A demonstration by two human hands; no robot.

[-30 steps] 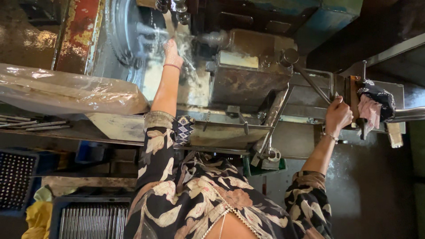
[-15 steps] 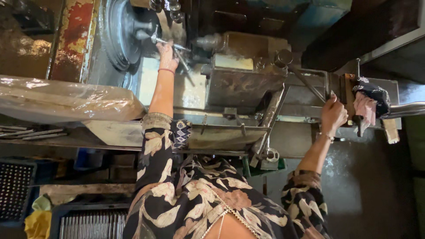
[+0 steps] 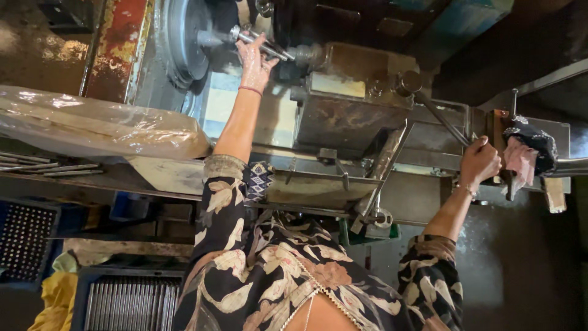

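Left hand [image 3: 256, 58]: raised to the lathe chuck [image 3: 184, 37], fingers curled on the thin metal rod [image 3: 260, 43] that sticks out of it.
Right hand [image 3: 479, 162]: fingers wrapped tight round the long lever handle [image 3: 441, 117] at the far end of the machine.
Rod, place: level, one end in the chuck, the other running toward the tool block [image 3: 343, 67]; touching the left fingers about mid-length.
Rod, handling: likely stiff steel, light for its length, smooth and probably oily, so apt to slip; best taken near the chuck end with thumb and two fingers, clear of the chuck face.
Lever, handling: rigid bar, looks heavy to swing; best held at the outer end, where the right hand sits.
Rag [image 3: 527, 150]: pink and dark cloth draped over a post just beside the right hand, not touching it as far as can be told.
Plastic sheet [image 3: 98, 125]: clear, crumpled, lying over the machine's left part.
Rod stock [image 3: 131, 300]: bundle of similar grey rods in a bin below, well apart from both hands.
Crate [image 3: 24, 242]: blue, perforated, at lower left.
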